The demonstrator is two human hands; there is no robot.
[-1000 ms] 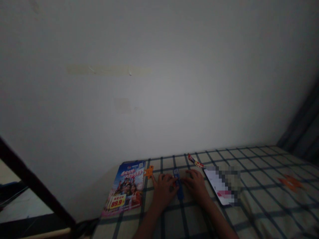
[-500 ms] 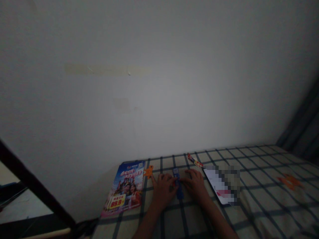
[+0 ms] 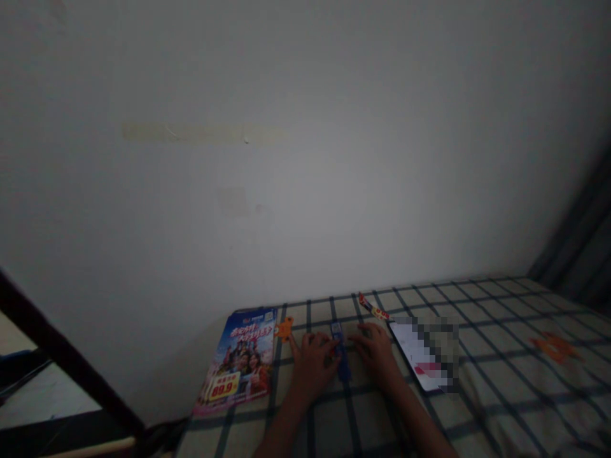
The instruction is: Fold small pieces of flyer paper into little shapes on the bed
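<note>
A narrow blue strip of folded paper (image 3: 344, 367), with a small pale printed block at its far end, lies lengthwise on the checked sheet. My left hand (image 3: 312, 362) rests at its left side, thumb and fingertips bent and closed on the strip's edge. To the right of the strip is my right hand (image 3: 377, 353), its fingers curved and apart, with a small gap between fingertips and paper. By the left hand's outstretched finger lies an orange paper cutout (image 3: 284, 329). A stack of printed leaflets (image 3: 245, 356) sits further left.
A phone (image 3: 415, 356), partly blurred out, lies right of my right hand. Behind it is a folded red and yellow paper strip (image 3: 373, 306). Another orange cutout (image 3: 554, 347) is far right. The wall (image 3: 334, 191) borders the bed's back; a dark rail (image 3: 67, 346) slants at left.
My right hand has drawn slightly to the right, its fingertips coming away from the blue strip. The left hand and the strip stay nearly where they were.
</note>
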